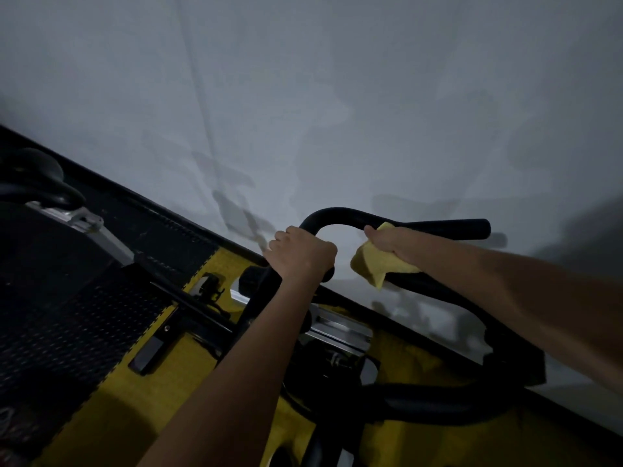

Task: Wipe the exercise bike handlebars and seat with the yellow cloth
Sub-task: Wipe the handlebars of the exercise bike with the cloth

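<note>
The fingers of the right hand (392, 244) are curled down over the yellow cloth (374, 264), pressing it around a black bar of the handlebars (340, 215). The fingertips themselves are hidden under the cloth and bar, so how tightly they close I cannot tell. The cloth sits bunched under the palm, one folded corner hanging below the bar and a small tip showing above the knuckles. Holding it wrapped like this probably lets the cloth rub the top and sides of the bar in one stroke.

The fingers of the left hand (301, 252) are wrapped fully round the neighbouring grip, just beside the curved loop at the front of the handlebars. That hand holds no cloth; it seems to be there to steady the bike while the other hand rubs. The two hands are near each other but apart, with the loop's opening between them.

Further out, the straight end of the bar runs on past the right hand towards the wall (337, 96). The seat (30, 170) is well apart, at the far left edge of the view, dark and untouched by either hand, so that part of the job looks to be still ahead. Below lies a black and yellow floor mat (111, 382).

No brand, label or writing can be read; the light is too dim.
</note>
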Action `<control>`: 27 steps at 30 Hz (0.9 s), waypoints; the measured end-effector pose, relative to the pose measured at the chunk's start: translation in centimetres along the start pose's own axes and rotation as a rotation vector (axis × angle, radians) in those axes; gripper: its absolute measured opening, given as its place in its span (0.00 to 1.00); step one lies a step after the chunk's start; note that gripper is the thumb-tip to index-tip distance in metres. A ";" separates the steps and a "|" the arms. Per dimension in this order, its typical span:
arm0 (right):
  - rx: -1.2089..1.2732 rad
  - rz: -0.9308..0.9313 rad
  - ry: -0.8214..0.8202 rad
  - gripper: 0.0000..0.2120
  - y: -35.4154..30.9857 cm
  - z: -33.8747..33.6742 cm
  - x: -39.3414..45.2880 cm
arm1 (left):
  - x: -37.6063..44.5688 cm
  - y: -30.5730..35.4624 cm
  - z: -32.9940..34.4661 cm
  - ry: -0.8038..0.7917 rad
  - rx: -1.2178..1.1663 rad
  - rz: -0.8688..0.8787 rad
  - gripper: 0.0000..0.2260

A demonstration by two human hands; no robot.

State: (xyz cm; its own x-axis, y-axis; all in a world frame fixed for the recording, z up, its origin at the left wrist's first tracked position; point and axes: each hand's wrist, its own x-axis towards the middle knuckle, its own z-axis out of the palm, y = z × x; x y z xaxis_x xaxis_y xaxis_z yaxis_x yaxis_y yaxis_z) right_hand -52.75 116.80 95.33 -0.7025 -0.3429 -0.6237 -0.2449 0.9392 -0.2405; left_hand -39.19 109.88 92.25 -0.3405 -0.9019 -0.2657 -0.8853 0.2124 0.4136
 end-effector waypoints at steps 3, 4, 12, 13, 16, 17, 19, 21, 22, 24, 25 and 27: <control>-0.027 -0.092 -0.096 0.32 0.6 -0.6 -1.3 | 0.3 -0.2 -0.1 0.002 -0.018 0.007 0.23; -0.052 -0.128 -0.143 0.31 1.1 -0.8 -1.7 | 0.3 -0.3 -0.1 0.003 -0.020 0.013 0.23; -0.753 -0.485 -0.044 0.41 7.7 -3.1 -7.8 | -0.6 -0.4 -0.6 0.019 -0.005 0.033 0.15; -0.780 -0.505 -0.028 0.40 8.7 -3.7 -8.3 | -0.7 -0.3 -0.6 0.023 -0.005 0.033 0.14; -0.731 -0.472 -0.028 0.36 10.9 -4.6 -8.6 | -0.8 -0.2 -0.5 0.032 0.003 0.024 0.13; -0.706 -0.467 -0.028 0.35 11.2 -4.6 -8.6 | -0.9 -0.1 -0.4 0.030 0.006 0.020 0.12; -0.686 -0.476 -0.023 0.36 11.2 -4.3 -8.0 | -1.0 0.0 -0.4 0.029 0.011 0.017 0.12; -0.688 -0.486 -0.016 0.37 10.6 -3.9 -7.6 | -1.1 0.0 -0.4 0.034 0.007 0.012 0.12; -0.698 -0.493 -0.013 0.37 10.2 -3.9 -7.5 | -1.1 0.0 -0.4 0.036 0.004 0.006 0.12; -0.733 -0.491 -0.019 0.38 9.4 -3.7 -7.2 | -1.1 0.0 -0.5 0.031 0.003 -0.006 0.12; -0.752 -0.479 -0.029 0.40 9.0 -3.6 -7.1 | -1.1 0.0 -0.5 0.028 0.007 -0.007 0.12; -0.769 -0.457 -0.058 0.43 8.2 -3.3 -6.7 | -1.0 0.0 -0.4 0.025 0.016 -0.004 0.13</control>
State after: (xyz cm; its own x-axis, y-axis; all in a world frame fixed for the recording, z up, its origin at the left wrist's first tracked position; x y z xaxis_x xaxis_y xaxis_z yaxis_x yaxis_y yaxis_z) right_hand -52.26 126.91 100.04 -0.3968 -0.6664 -0.6312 -0.8872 0.4549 0.0775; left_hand -38.67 110.65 92.90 -0.3287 -0.9121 -0.2452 -0.8919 0.2144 0.3981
